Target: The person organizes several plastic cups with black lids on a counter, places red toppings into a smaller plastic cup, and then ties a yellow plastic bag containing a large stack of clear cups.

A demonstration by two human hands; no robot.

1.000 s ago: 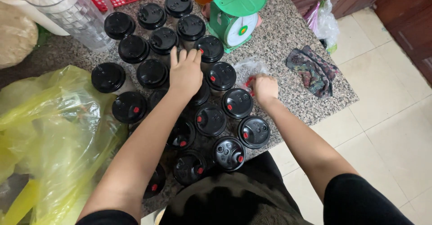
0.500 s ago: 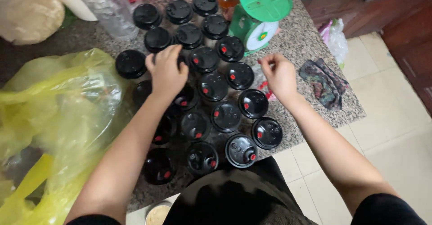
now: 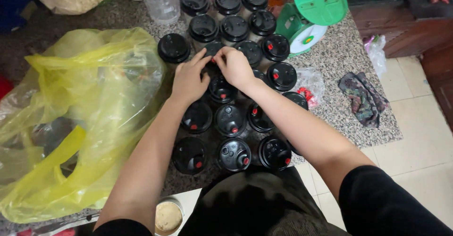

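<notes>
Several cups with black lids [image 3: 231, 120] stand packed together on a speckled stone counter [image 3: 339, 61]; many lids carry a small red plug. My left hand [image 3: 188, 78] rests on a lid in the middle of the group, fingers spread toward the cup behind it. My right hand [image 3: 234, 66] sits just beside it, fingertips pinched together over the black lid [image 3: 213, 48] between the two hands. Whether a red plug is in those fingers is hidden.
A big yellow plastic bag [image 3: 75, 123] fills the left. A green kitchen scale [image 3: 309, 16] stands at the back right, a small clear bag of red plugs [image 3: 307, 86] and a dark rag [image 3: 362, 98] to the right. Stacked clear cups [image 3: 160, 0] behind.
My right hand has come in from the right side of the counter to the middle lid, meeting my left hand. The view has shifted so the cups sit more centrally.
</notes>
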